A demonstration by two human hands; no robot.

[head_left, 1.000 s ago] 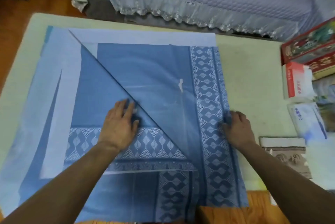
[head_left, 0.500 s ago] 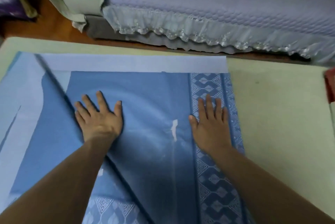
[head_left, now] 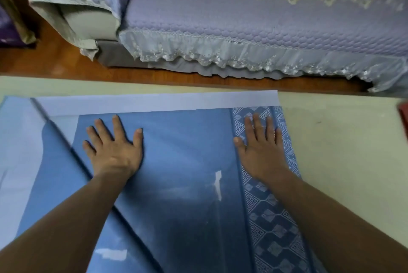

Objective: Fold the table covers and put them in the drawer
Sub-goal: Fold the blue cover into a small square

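Head view: table cover (head_left: pixel 183 162) lies flat on the table (head_left: pixel 342 140), centre to 9 o'clock. Left hand (head_left: pixel 114 151) and right hand (head_left: pixel 262 151) press it, fingers straight, grasping nothing. Judged thin, limp, light; grip at the 12 o'clock edge corners. Bare tabletop lies at 3 o'clock.

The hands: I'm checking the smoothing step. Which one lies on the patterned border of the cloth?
The right hand: it lies flat on the patterned border along the cloth's right edge. The left hand lies on plain blue.
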